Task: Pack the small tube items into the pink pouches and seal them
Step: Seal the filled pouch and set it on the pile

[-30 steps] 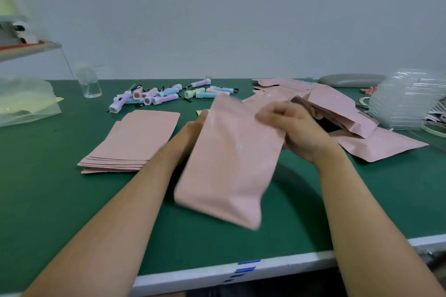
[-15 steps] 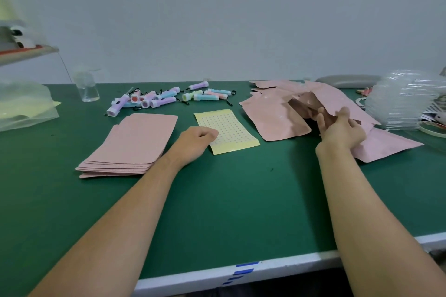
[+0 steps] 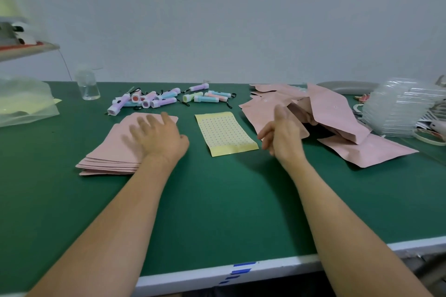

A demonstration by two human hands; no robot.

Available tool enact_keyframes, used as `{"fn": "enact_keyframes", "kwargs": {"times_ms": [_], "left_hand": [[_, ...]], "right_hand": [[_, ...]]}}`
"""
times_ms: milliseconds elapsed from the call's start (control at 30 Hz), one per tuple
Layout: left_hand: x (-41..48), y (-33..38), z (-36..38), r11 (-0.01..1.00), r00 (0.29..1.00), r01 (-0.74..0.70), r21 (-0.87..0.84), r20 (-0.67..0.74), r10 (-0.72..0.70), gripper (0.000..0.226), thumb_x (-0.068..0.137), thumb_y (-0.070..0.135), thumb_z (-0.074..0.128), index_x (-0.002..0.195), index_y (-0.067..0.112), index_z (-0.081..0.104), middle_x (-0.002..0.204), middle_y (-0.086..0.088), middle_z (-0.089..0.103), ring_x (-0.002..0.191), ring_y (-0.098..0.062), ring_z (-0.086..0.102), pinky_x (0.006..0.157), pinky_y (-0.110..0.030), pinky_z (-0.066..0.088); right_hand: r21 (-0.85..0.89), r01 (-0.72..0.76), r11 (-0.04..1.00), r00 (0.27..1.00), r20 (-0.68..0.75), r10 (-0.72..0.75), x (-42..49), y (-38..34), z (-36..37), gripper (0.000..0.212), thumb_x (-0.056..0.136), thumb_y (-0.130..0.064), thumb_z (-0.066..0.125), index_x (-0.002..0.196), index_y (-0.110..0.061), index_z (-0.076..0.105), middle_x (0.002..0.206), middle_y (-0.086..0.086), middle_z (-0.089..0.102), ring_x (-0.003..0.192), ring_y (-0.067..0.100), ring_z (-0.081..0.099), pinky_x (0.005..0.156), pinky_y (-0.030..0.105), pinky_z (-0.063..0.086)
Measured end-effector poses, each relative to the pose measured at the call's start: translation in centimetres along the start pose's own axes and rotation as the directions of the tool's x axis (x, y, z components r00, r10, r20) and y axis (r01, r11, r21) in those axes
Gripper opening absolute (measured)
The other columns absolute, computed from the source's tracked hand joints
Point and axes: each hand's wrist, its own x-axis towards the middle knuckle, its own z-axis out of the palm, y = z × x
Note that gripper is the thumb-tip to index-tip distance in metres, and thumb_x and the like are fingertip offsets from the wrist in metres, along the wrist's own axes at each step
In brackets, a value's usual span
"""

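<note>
With both hands empty and spread, the left hand (image 3: 156, 136) on the flat pouch stack (image 3: 115, 152) risks dragging several pouches, the right hand (image 3: 281, 135) idle beside it.

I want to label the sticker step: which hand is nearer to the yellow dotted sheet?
Roughly equal; the right hand looks slightly nearer, just beside the yellow dotted sheet. The left hand is on its other side, over the flat pouch stack.

Soft, even light, faint shadows on the green table (image 3: 217, 200); motion-blurred hands, wide-angle bending at edges.
</note>
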Motion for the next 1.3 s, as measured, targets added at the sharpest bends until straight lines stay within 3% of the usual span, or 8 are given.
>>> {"fn": "enact_keyframes", "kwargs": {"times_ms": [133, 267, 467, 600, 733, 933, 1133, 1300], "left_hand": [[0.8, -1.6, 0.0, 0.990, 1.000, -0.011, -0.140, 0.010, 0.012, 0.063, 0.101, 0.037, 0.052, 0.156, 0.011, 0.033, 0.134, -0.017, 0.060, 0.120, -0.039, 0.059, 0.088, -0.044, 0.043], [0.8, -1.6, -0.6, 0.987, 0.997, -0.035, -0.155, -0.067, 0.025, 0.018, 0.104, 0.027, 0.049, 0.107, 0.014, 0.059, 0.115, -0.012, 0.066, 0.093, -0.031, 0.052, 0.076, -0.038, 0.038], [0.6, -0.8, -1.0, 0.974, 0.984, -0.095, -0.207, -0.165, 0.061, 0.024, 0.103, 0.012, 0.052, 0.123, 0.016, 0.064, 0.108, -0.011, 0.066, 0.091, -0.031, 0.057, 0.071, -0.039, 0.039], [-0.9, 0.1, -2.0, 0.759, 0.795, -0.497, -0.422, -0.572, 0.203, 0.034, 0.099, 0.005, 0.057, 0.129, 0.016, 0.069, 0.075, -0.005, 0.069, 0.061, -0.028, 0.061, 0.060, -0.040, 0.051], [-3.3, 1.9, -2.0, 0.415, 0.537, -0.827, -0.379, -0.751, 0.385, 0.027, 0.078, -0.018, 0.068, 0.093, 0.002, 0.078, 0.093, -0.007, 0.081, 0.090, -0.027, 0.079, 0.090, -0.047, 0.062], [-4.5, 4.1, -0.1, 0.297, 0.641, -0.766, -0.570, -0.651, 0.405, 0.028, 0.078, -0.023, 0.060, 0.081, 0.001, 0.074, 0.106, -0.007, 0.080, 0.119, -0.021, 0.072, 0.120, -0.033, 0.042], [-3.6, 3.3, 0.0, 0.474, 0.724, -0.689, -0.548, -0.538, 0.431, 0.067, 0.070, -0.028, 0.044, 0.112, 0.013, 0.077, 0.125, 0.006, 0.075, 0.137, -0.005, 0.053, 0.129, -0.037, 0.026], [-4.6, 3.8, -1.2, 0.306, 0.793, -0.605, -0.735, -0.521, 0.316, 0.046, 0.087, -0.009, 0.052, 0.112, 0.018, 0.079, 0.114, 0.015, 0.077, 0.109, 0.011, 0.063, 0.094, -0.015, 0.050]], "right_hand": [[-0.202, 0.083, 0.976, 0.996, 0.043, -0.076, -1.5, -0.2, 2.2, 0.087, 0.093, -0.081, 0.019, 0.061, -0.016, 0.067, 0.052, 0.002, 0.063, 0.058, 0.017, 0.063, 0.071, 0.041, 0.055], [-0.138, 0.101, 0.985, 0.995, 0.023, -0.099, -1.6, -0.5, 2.6, 0.077, 0.102, -0.070, 0.027, 0.064, -0.015, 0.067, 0.051, -0.001, 0.060, 0.058, 0.015, 0.059, 0.071, 0.041, 0.052], [-0.098, 0.104, 0.990, 0.994, 0.051, -0.099, -1.6, -0.5, 2.8, 0.068, 0.109, -0.052, 0.033, 0.067, -0.010, 0.067, 0.051, 0.000, 0.059, 0.049, 0.010, 0.053, 0.058, 0.030, 0.044], [0.098, 0.004, 0.995, 1.000, 0.010, -0.005, -1.2, -0.8, 2.8, 0.068, 0.110, -0.049, 0.038, 0.071, -0.002, 0.068, 0.054, 0.008, 0.061, 0.040, 0.019, 0.050, 0.041, 0.022, 0.038], [0.278, -0.146, 0.949, 0.989, 0.071, 0.132, -1.0, -1.5, 2.0, 0.067, 0.103, -0.059, 0.044, 0.079, -0.003, 0.070, 0.063, 0.013, 0.068, 0.049, 0.026, 0.063, 0.043, 0.025, 0.045], [0.409, -0.194, 0.892, 0.981, 0.107, 0.164, -0.9, -1.8, 1.3, 0.025, 0.096, -0.034, 0.064, 0.092, -0.011, 0.071, 0.061, 0.001, 0.052, 0.049, 0.017, 0.055, 0.046, 0.029, 0.047], [0.329, -0.028, 0.944, 0.987, 0.157, -0.025, -1.3, -2.1, 1.1, 0.028, 0.099, -0.027, 0.067, 0.078, -0.010, 0.073, 0.079, 0.009, 0.065, 0.062, 0.015, 0.060, 0.053, 0.028, 0.050], [0.208, 0.185, 0.960, 0.982, -0.013, -0.186, -1.5, -2.1, 1.6, 0.025, 0.099, -0.030, 0.070, 0.082, -0.014, 0.076, 0.074, -0.001, 0.072, 0.064, 0.012, 0.063, 0.051, 0.023, 0.048]]}}
